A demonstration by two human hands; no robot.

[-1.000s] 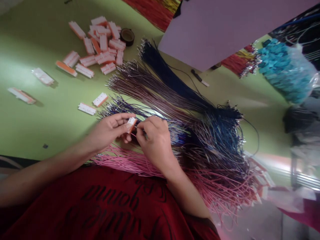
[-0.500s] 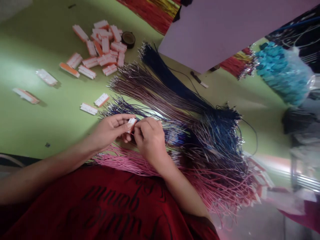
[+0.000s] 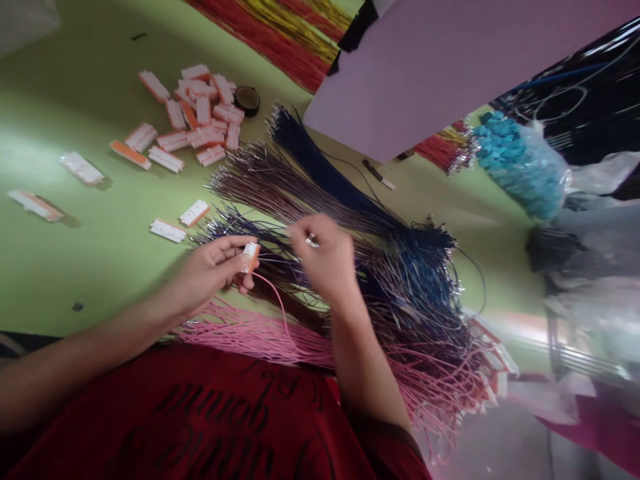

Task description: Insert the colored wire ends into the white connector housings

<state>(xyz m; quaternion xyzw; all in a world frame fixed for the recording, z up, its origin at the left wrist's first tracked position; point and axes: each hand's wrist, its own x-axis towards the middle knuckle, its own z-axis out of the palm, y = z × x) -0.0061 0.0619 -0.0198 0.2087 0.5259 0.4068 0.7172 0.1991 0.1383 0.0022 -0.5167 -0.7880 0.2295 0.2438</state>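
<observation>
My left hand [image 3: 220, 267] pinches a small white and orange connector housing [image 3: 251, 257] between thumb and fingers. From that housing a pink wire [image 3: 277, 293] curves down to the right, and a thin pale wire [image 3: 273, 259] runs toward the other hand. Over the dark wires, my right hand [image 3: 325, 260] is curled and smeared by motion. A small shiny bit shows at its fingers, too blurred to name. Beneath both hands lie bundles of pink wires [image 3: 260, 337], dark blue and purple wires [image 3: 235, 227] and brown wires [image 3: 260, 187] with metal tips.
Several white and orange housings [image 3: 203, 113] are heaped at the back left, beside a tape roll [image 3: 247, 100]. A small knife [image 3: 379, 175] lies near a pink board [image 3: 400, 80]. At the right rests a bag of turquoise parts [image 3: 525, 167]. Red and yellow wires [image 3: 280, 40] lie behind.
My right hand has pulled away from the connector housing, to the right and slightly up. The pink and pale wires at the housing now show. The whole view has shifted a little.
</observation>
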